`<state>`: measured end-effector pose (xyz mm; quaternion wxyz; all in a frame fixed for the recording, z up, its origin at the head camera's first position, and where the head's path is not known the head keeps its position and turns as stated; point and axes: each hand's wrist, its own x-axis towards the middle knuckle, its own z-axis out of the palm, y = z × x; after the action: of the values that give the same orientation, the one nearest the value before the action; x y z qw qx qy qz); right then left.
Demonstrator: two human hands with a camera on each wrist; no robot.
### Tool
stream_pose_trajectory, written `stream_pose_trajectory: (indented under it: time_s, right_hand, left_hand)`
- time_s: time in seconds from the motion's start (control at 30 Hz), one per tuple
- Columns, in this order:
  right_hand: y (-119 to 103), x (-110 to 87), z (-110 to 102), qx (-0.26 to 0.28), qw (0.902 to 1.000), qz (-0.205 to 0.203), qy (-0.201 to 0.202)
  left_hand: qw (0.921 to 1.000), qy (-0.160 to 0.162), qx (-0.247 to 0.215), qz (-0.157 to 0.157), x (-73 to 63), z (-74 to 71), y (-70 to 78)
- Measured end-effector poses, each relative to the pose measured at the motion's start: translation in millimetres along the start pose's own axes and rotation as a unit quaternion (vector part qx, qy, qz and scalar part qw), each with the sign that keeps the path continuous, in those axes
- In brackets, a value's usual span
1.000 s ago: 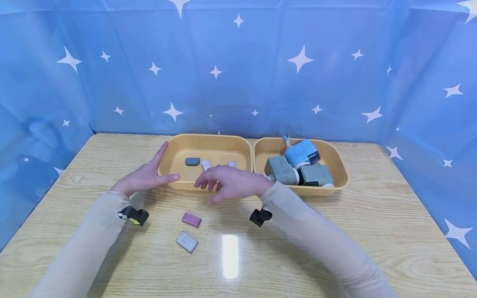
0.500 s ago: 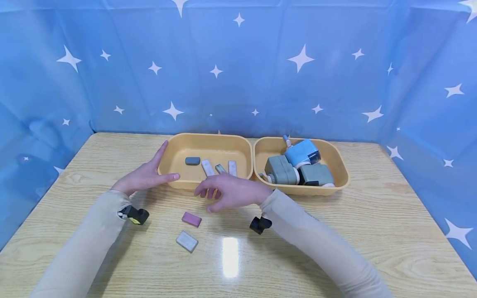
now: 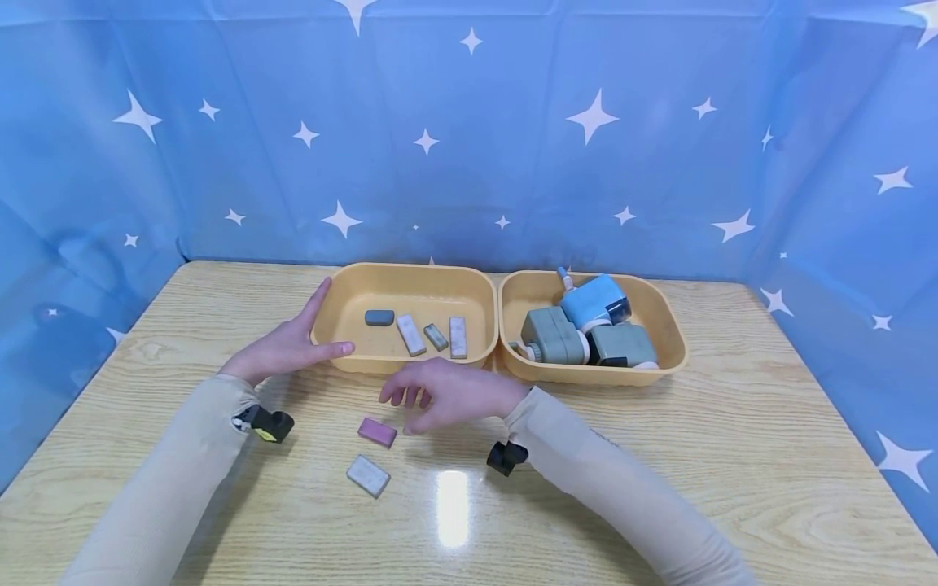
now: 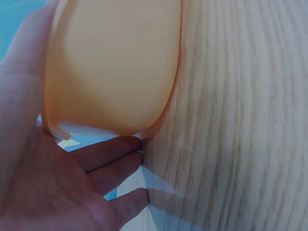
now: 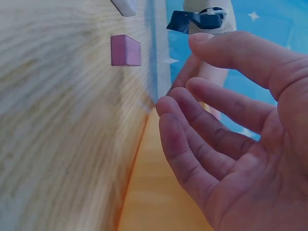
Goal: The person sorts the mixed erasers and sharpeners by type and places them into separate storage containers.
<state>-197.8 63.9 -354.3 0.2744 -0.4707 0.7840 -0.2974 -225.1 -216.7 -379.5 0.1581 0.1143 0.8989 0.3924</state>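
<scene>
My left hand (image 3: pixel 286 346) spreads its fingers at the left end of a yellow-orange bin (image 3: pixel 410 273), thumb along the near rim. In the left wrist view, its extended fingers (image 4: pixel 115 168) lie by the bin's outer wall. My right hand (image 3: pixel 450 395) hovers in front of that bin, holding nothing, its fingers loosely bent. Just left of it, a pink block (image 3: pixel 377 432) lies on the table, with a grey-white block (image 3: pixel 368 475) nearer me. Inside the bin sit a dark block (image 3: pixel 379 317), two pale blocks (image 3: pixel 410 334) and a smaller greenish-grey block (image 3: pixel 436 337).
A second bin (image 3: pixel 667 325) stands against the first on its right. It holds two grey-green box-shaped bottles (image 3: pixel 554 334) with white caps and a blue bottle (image 3: pixel 592 301). A blue curtain (image 3: pixel 469 163) with white stars borders the wooden table (image 3: pixel 769 423).
My right hand has drawn back from over the bin toward the pink block, uncovering the blocks at the bin's right side. The left hand stays where it was.
</scene>
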Motion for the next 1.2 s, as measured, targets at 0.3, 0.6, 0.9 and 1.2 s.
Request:
stream_pose_trajectory:
  time_s: [0.3,0.6,0.9,1.2]
  right_hand:
    - [0.7,4.7,8.3,-0.007,1.0000,-0.002,0.006]
    - [4.6,14.9,19.4,0.008,0.9999,-0.011,0.007]
    - [7.7,24.1,27.2,0.035,0.9993,-0.011,0.004]
    - [6.8,30.8,33.3,-0.007,1.0000,-0.003,-0.005]
  left_hand:
    - [1.0000,-0.002,-0.008,0.003,-0.5,-0.5,0.6]
    - [0.9999,-0.001,-0.010,0.001,1.0,0.4,-2.2]
    - [1.0000,0.000,-0.005,0.000,0.2,0.1,-2.1]
    - [1.0000,-0.002,-0.004,-0.005,-0.5,-0.3,-1.2]
